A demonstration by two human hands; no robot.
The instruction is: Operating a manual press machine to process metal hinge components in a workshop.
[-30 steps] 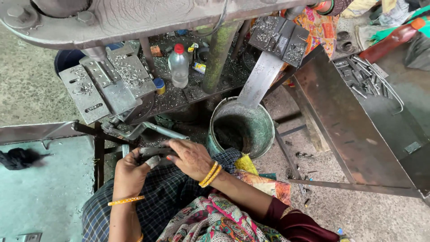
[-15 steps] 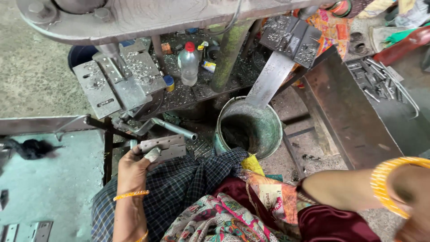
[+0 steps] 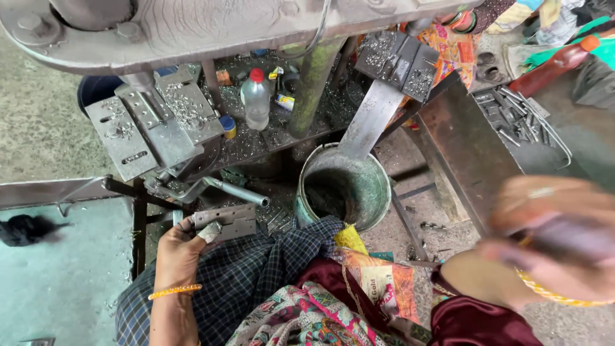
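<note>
Head view: left hand (image 3: 182, 250) grip clamped on a metal plate (image 3: 225, 221); blurred right hand (image 3: 554, 240) grip unreadable.

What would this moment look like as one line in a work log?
left hand: grips flat metal plate on lap | right hand: raised at right, blurred, contents unclear | nearby: green bucket, plastic bottle
</note>
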